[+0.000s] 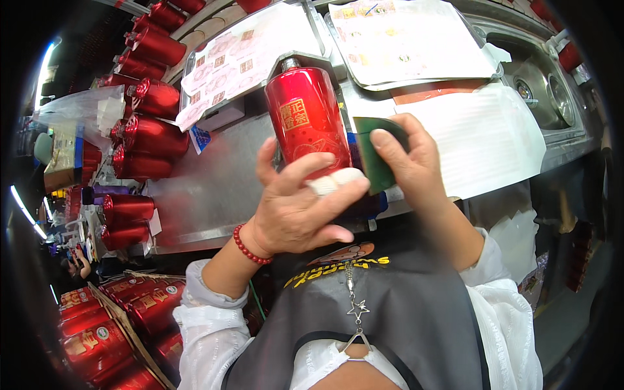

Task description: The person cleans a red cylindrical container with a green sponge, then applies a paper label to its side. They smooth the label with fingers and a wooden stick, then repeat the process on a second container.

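Note:
A glossy red bottle (303, 114) with a silver-coloured neck lies on its side before me, its neck end at a grey metal support (324, 62). Gold characters and a fine line drawing decorate its face. My left hand (297, 204) is spread over the bottle's base end, fingers apart; whether the fingertips touch it I cannot tell. A white covering (331, 181) wraps one finger, and a red bead bracelet (248, 248) circles the wrist. In my right hand (414, 161) is a flat green scraper (375, 151), pinched between thumb and fingers beside the bottle's right side.
Printed decal sheets lie on a left tray (239, 63) and a right tray (409, 39). White paper (468, 136) covers the bench on the right, near a steel sink (531, 83). Red bottles (153, 134) line the left; more fill a carton (117, 321) below.

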Tool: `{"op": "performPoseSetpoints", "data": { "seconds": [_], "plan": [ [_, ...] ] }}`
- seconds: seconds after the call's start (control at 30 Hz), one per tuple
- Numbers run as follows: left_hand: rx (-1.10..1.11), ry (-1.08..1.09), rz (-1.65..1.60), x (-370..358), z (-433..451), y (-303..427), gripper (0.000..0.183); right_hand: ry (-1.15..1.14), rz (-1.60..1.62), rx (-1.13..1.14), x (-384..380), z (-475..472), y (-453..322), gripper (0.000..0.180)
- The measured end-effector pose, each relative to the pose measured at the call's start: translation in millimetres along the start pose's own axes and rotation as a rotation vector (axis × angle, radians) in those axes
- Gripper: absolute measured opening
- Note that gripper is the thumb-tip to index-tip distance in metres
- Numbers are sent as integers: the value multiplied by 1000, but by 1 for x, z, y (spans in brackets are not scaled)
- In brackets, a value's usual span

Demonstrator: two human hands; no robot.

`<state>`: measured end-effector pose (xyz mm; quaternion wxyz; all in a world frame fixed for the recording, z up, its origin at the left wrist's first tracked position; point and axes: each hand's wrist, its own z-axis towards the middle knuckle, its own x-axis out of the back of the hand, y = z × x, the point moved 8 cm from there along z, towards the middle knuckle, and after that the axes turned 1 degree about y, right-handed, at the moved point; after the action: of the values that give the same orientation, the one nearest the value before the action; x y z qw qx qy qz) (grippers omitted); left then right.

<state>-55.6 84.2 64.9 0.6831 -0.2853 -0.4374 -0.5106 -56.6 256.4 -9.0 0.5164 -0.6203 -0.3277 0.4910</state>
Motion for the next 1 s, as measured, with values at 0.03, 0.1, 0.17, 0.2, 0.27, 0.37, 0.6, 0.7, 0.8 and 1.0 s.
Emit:
{"op": "performPoseSetpoints", "data": {
  "seconds": [0.03,0.1,0.17,0.2,0.27,0.37,0.6,0.7,0.8,1.0],
  "plan": [
    [39,65,-47,3,-4,-6,65,-45,38,-8,-11,3,-2,20],
    [187,141,-76,3,-12,-26,70,-123,-83,41,-28,10,-4,20],
    [172,165,-83,2,-19,-29,68,-84,-216,76,-28,10,-3,21],
    [168,157,-93,2,-19,-31,68,-80,-231,64,-25,11,-1,21],
    [157,142,-114,3,-17,-38,67,-63,-274,69,-19,11,2,22],
    [153,131,-113,4,-5,-58,66,-67,-281,40,-16,9,2,22],
    [161,249,-253,-2,12,-104,61,-41,-235,45,-14,10,4,20],
    [184,294,-272,-2,15,-112,60,-59,-219,8,-14,12,7,21],
    [307,359,-395,-3,7,-116,64,-55,-305,46,-12,13,3,23],
    [639,488,-960,-39,-8,-125,70,-51,-288,9,-13,12,5,24]
  ]
}}
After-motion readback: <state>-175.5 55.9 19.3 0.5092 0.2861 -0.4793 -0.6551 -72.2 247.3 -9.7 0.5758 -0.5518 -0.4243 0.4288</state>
